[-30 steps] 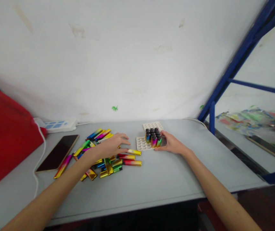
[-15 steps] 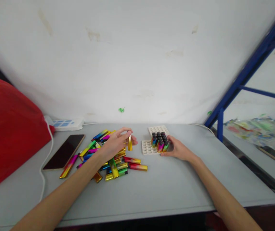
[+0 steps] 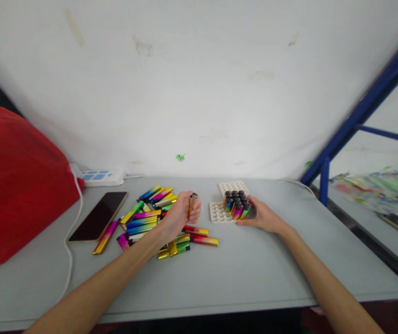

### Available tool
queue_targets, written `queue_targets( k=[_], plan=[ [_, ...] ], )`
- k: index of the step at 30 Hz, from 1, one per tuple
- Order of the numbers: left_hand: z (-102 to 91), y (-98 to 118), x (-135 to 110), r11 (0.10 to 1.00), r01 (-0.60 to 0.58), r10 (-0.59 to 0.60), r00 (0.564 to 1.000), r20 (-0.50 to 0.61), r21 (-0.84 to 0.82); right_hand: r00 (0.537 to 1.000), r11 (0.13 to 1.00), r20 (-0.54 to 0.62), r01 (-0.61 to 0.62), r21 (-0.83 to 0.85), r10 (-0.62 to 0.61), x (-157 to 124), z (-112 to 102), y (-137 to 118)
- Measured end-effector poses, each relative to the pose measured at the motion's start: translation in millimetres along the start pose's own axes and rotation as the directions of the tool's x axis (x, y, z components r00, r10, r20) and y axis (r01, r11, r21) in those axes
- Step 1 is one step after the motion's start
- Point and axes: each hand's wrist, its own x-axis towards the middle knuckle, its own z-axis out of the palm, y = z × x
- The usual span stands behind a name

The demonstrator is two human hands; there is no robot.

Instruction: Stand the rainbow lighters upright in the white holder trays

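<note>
My left hand (image 3: pixel 179 215) is closed around a lighter (image 3: pixel 191 205), held upright with its metal top showing above the fingers. Below and left of that hand lies a loose pile of shiny, multicoloured lighters (image 3: pixel 143 221). To the right, a group of lighters (image 3: pixel 236 204) stands upright, black tops up, in a white tray with round holes (image 3: pixel 217 214). My right hand (image 3: pixel 264 216) cups the right side of this group, thumb in front and fingers behind. The tray's left holes hold nothing.
Behind the group lies a second white holed tray (image 3: pixel 231 186). A phone (image 3: pixel 99 217), a white cable (image 3: pixel 69 260), a power strip (image 3: pixel 103 177) and a red bag (image 3: pixel 21 195) are at the left. A blue metal frame (image 3: pixel 324 181) rises at the right.
My left hand has curled its fingers around the lighter, which was pinched between its fingertips before. My right hand stays at the standing lighters. The view has shifted slightly.
</note>
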Motion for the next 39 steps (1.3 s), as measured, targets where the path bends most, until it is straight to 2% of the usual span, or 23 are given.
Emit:
queue_targets(
  k=[9, 12, 15, 17, 21, 26, 31, 35, 39],
  plan=[
    [-1.5, -2.9, 0.1, 1.0, -0.014, 0.015, 0.999, -0.04, 0.019, 1.0, 1.0, -0.01, 0.005, -0.028, -0.005, 0.4, 0.0, -0.2],
    [-1.3, -7.2, 3.6, 0.993, -0.056, 0.061, 0.997, -0.05, 0.106, 1.0, 1.0, -0.019, 0.016, -0.01, -0.016, 0.8, 1.3, 0.6],
    [1.0, -10.9, 7.5, 0.956, -0.147, 0.165, 0.985, -0.052, 0.254, 0.999, 1.0, -0.029, 0.026, -0.002, -0.026, 0.9, 2.4, 0.1],
    [5.5, -10.9, 9.4, 0.888, -0.217, 0.255, 0.966, -0.042, 0.405, 0.999, 1.0, -0.037, 0.029, -0.008, -0.029, 0.8, 2.8, -0.9],
    [21.2, -5.5, 15.3, 0.653, -0.353, 0.405, 0.91, 0.084, 0.67, 0.997, 0.999, -0.058, 0.043, -0.018, -0.044, 0.1, 2.9, -3.0],
    [31.4, -8.4, 35.1, 0.487, -0.419, 0.43, 0.879, 0.208, 0.766, 0.996, 0.999, -0.069, 0.047, -0.016, -0.048, 0.0, 2.5, -4.8],
    [29.8, -20.1, 48.0, 0.251, -0.483, 0.462, 0.821, 0.334, 0.839, 0.997, 0.999, -0.064, 0.051, -0.02, -0.052, 0.9, 3.0, -3.4],
    [32.7, -21.2, 44.9, 0.181, -0.509, 0.46, 0.8, 0.385, 0.841, 0.996, 0.998, -0.064, 0.06, -0.025, -0.062, 1.2, 3.9, -0.4],
    [34.5, -21.6, 43.7, 0.163, -0.47, 0.425, 0.827, 0.369, 0.867, 0.996, 0.998, -0.057, 0.065, -0.014, -0.065, 1.1, 4.2, 0.4]
  ],
)
